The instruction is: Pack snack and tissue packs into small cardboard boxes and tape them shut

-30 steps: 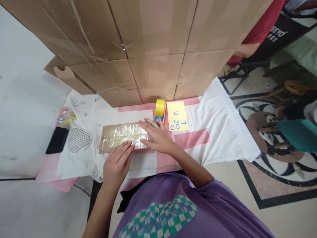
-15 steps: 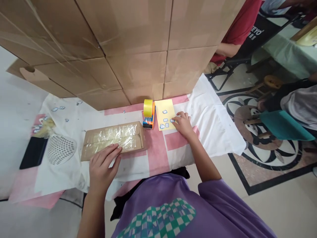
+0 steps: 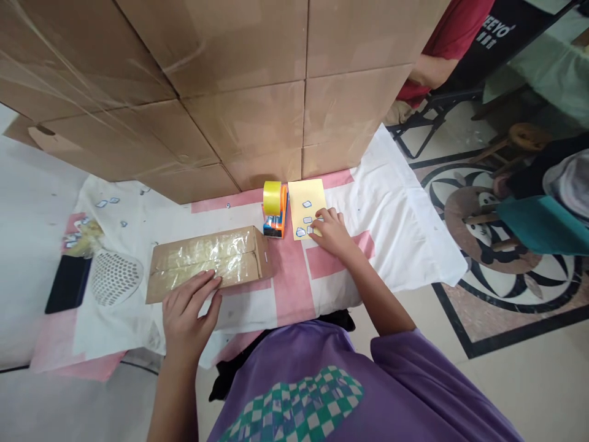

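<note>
My left hand (image 3: 189, 313) rests with its fingers spread on the near side of a small cardboard box (image 3: 159, 258), whose top is sealed with shiny clear tape. Over the right edge of a pale yellow sheet (image 3: 299, 189) reaches my right hand (image 3: 332, 232), fingers apart and bent. Its fingertips touch a small white sticker (image 3: 310, 229) with a dark outline. A few more such stickers lie on the sheet; part of it is hidden under my hand. Beside the sheet, a tape dispenser (image 3: 275, 228) in orange and blue carries a yellow tape roll (image 3: 272, 197).
Behind the table stands a wall of stacked cardboard boxes (image 3: 257, 116). At left lie a white perforated cup-shaped piece (image 3: 116, 277), a black flat object (image 3: 69, 283) and loose stickers (image 3: 107, 201). A person in a red sleeve (image 3: 464, 31) sits beyond the boxes, near a green stool (image 3: 543, 224).
My right hand has shifted slightly left, from the sticker at the sheet's right edge to a neighbouring one. My left hand stays on the box. The view has turned a little.
</note>
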The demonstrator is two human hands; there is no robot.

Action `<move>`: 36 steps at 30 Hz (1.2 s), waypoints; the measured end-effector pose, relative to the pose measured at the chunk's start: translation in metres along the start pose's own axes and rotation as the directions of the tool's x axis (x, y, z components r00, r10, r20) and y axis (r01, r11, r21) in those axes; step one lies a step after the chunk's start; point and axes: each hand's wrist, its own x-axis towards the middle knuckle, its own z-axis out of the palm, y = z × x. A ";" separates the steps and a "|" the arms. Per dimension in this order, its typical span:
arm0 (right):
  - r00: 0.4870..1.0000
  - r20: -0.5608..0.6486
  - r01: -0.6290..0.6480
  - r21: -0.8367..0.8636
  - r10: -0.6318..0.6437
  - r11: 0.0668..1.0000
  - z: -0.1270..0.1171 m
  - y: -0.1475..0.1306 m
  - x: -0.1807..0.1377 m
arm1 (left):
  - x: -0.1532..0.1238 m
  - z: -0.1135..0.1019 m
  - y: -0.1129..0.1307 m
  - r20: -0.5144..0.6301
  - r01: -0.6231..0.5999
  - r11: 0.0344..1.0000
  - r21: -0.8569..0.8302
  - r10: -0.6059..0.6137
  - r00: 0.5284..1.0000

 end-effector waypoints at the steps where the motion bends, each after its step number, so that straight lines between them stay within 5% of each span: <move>1: 1.000 -0.002 0.023 -0.033 -0.024 0.999 0.000 -0.001 0.001 | 0.000 0.000 0.000 -0.001 0.003 1.000 0.002 -0.003 1.000; 11: 0.985 0.076 0.166 -0.168 -0.155 0.972 -0.001 -0.001 0.008 | 0.003 0.000 0.004 -0.014 0.013 1.000 0.003 -0.013 1.000; 22: 0.981 0.192 0.061 -0.113 -0.038 0.992 -0.004 -0.016 0.014 | 0.003 0.001 0.005 -0.022 0.033 0.999 0.011 -0.032 0.999; 30: 0.995 0.085 -0.062 0.118 0.053 0.991 0.000 -0.013 0.014 | 0.002 0.002 0.004 -0.001 0.055 0.998 -0.010 -0.055 0.998; 36: 0.978 -0.028 -0.170 0.471 0.207 0.866 -0.001 0.002 0.010 | 0.008 -0.004 0.004 0.017 0.047 0.999 -0.011 -0.047 0.999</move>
